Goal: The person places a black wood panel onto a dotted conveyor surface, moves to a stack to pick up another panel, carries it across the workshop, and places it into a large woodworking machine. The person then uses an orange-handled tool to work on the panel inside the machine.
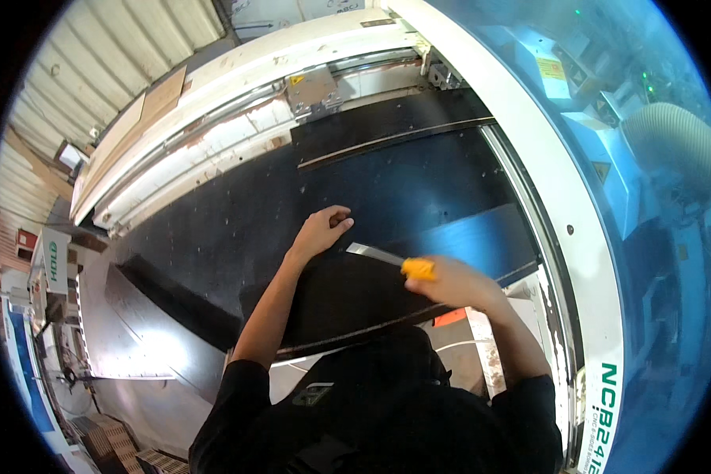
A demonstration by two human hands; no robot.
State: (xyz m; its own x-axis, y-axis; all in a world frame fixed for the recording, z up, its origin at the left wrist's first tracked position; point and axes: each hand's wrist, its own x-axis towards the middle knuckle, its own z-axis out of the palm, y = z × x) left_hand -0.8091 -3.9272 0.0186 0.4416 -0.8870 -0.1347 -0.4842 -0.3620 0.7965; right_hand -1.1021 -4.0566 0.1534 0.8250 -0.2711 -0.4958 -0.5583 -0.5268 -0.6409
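My right hand [446,283] is closed around the yellow handle of a utility knife [417,269]. Its long bare metal blade points left, over a large dark board [213,213]. Left of the blade tip is my left hand [321,231], over the same board. Its fingers are loosely curled, the thumb stands apart from them, and I see nothing held. Whether this hand touches the board I cannot tell. The board's near edge [355,338] curves past just in front of my body.
A white machine beam with a metal rail [213,142] runs along the far side. On the right stand a white machine frame [569,229] and a blue translucent cover [648,276] with a ribbed hose [671,138] behind it. A shiny panel [134,332] lies at left.
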